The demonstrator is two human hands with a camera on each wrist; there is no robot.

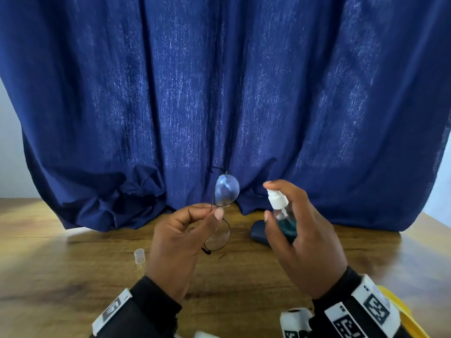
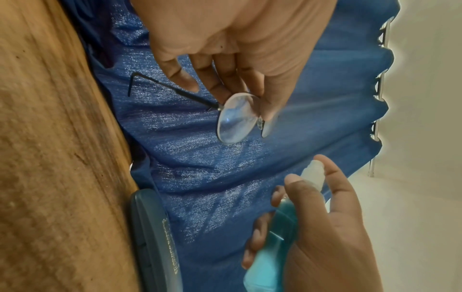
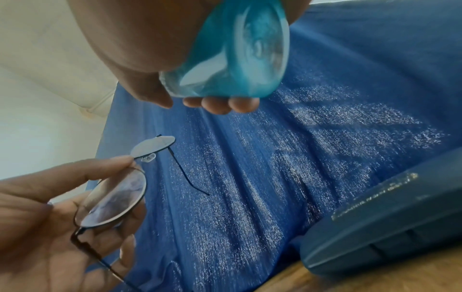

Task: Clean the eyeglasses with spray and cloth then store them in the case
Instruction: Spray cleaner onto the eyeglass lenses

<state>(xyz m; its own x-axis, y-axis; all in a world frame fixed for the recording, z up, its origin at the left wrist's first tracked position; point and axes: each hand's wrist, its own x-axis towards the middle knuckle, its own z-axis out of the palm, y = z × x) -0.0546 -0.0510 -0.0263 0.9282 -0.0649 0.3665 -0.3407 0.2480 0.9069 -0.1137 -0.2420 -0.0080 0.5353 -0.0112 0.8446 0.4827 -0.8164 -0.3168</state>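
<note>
Left hand (image 1: 179, 237) pinched the eyeglasses (image 1: 223, 211) at the bridge — light, thin-wired, likely fragile — while right hand (image 1: 296, 230) wrapped the spray bottle (image 1: 280, 215), forefinger on its pump.

Both hands raised, side by side, each holding something.

The left hand (image 1: 179, 242) is lifted, palm turned inward, thumb and forefinger pinching the eyeglasses (image 1: 223, 208) at the bridge, the other fingers curled loosely behind. The right hand (image 1: 296, 234), just to its right, wraps the spray bottle (image 1: 280, 213), forefinger hooked over the white nozzle. Dark sleeves and marker-printed wristbands cover both wrists nearest the viewer.
</note>
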